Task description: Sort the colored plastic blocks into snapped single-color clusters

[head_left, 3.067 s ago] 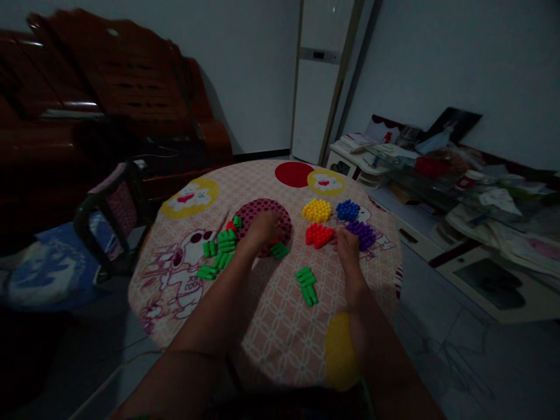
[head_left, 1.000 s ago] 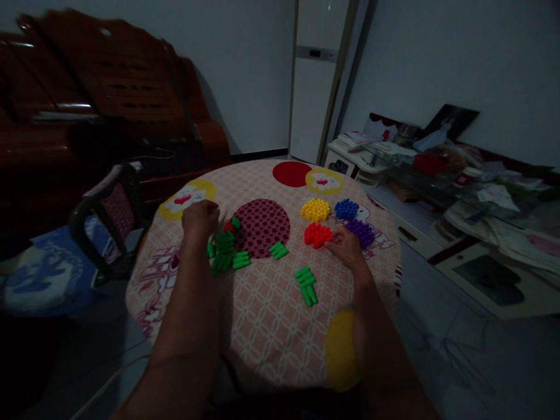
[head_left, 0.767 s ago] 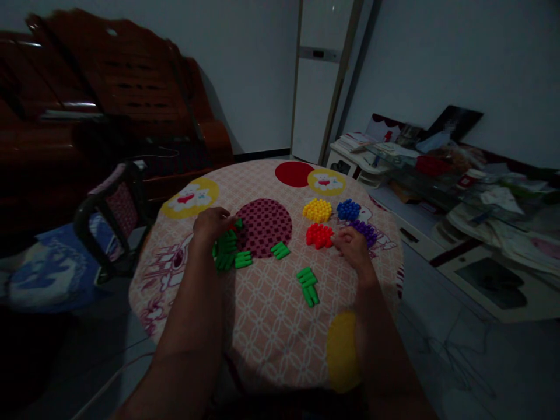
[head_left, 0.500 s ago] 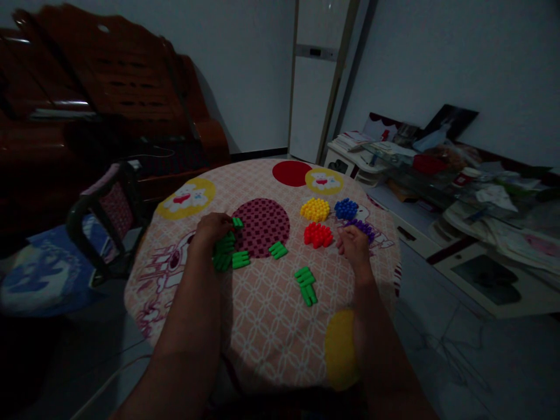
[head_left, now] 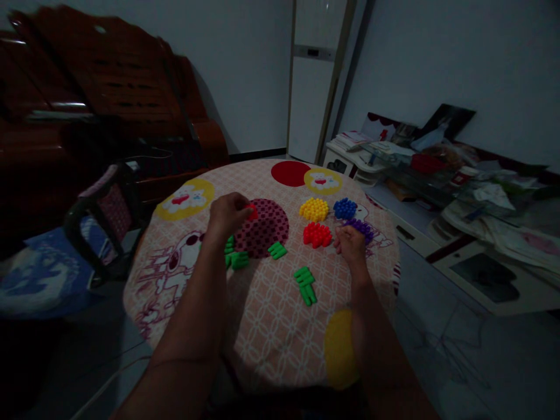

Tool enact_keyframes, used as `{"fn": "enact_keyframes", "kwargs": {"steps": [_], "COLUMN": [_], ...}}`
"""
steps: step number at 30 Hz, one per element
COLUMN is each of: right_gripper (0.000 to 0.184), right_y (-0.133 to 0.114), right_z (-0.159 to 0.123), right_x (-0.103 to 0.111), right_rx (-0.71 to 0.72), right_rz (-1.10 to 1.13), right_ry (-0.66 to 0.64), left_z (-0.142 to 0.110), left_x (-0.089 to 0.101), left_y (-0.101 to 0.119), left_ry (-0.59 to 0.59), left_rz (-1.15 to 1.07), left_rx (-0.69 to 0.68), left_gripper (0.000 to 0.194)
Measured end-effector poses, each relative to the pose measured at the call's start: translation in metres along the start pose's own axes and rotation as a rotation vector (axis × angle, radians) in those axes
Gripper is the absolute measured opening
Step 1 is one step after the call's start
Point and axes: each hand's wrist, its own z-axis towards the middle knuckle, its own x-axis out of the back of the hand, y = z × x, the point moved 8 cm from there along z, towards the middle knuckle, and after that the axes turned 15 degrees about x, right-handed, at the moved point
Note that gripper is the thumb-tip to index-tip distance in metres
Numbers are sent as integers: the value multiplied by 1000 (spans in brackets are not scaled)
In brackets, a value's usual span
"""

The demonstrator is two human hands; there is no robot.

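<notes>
My left hand [head_left: 229, 216] is raised over the left part of the table, its fingertips closed on a small red plastic piece [head_left: 252, 212]. Below it lie green plastic pieces [head_left: 239, 260], partly hidden by my wrist and forearm. My right hand [head_left: 349, 244] rests with curled fingers between the red cluster [head_left: 317, 234] and the purple cluster [head_left: 360, 230]; whatever it may hold is hidden. Behind these sit a yellow cluster [head_left: 314, 209] and a blue cluster [head_left: 345, 208] of knobbly pieces. More green pieces [head_left: 277, 251] lie mid-table, and another green group [head_left: 305, 285] is closer to me.
A patterned cloth covers the round table [head_left: 271, 315]. To the left stand a chair [head_left: 111, 213] and a wooden sofa [head_left: 118, 87]. A cluttered low cabinet [head_left: 464, 256] runs along the right, and a tall white unit [head_left: 311, 105] stands behind.
My left hand has risen and moved away and to the right from the green pieces, and a red piece now shows at its fingertips. My right hand stays almost in place.
</notes>
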Motion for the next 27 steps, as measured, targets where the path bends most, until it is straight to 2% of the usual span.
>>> {"fn": "enact_keyframes", "kwargs": {"steps": [2, 5, 8, 11, 14, 20, 27], "right_gripper": [40, 39, 40, 40, 39, 37, 37], "right_y": [2, 4, 2, -2, -3, 0, 2], "right_z": [0, -1, -1, -1, 0, 0, 0], "right_x": [0, 2, 4, 5, 5, 3, 3], "right_rx": [-11, -25, -8, 17, 19, 27, 48], "right_rz": [-1, -5, -20, -28, -50, -63, -78], "right_ry": [3, 26, 42, 40, 35, 22, 28], "left_z": [-25, -74, -115, -134, -134, -129, -127], "left_x": [-21, -67, -108, -133, -146, -154, -155], "left_y": [39, 89, 114, 117, 111, 108, 104], "left_ry": [-83, -267, -332, -293, -276, -277, -240], "left_rz": [-62, -89, -48, 8, 14, -80, -117], "left_rx": [-126, -326, -474, -550, -553, -594, -568], "left_gripper": [19, 11, 7, 8, 13, 13, 7]}}
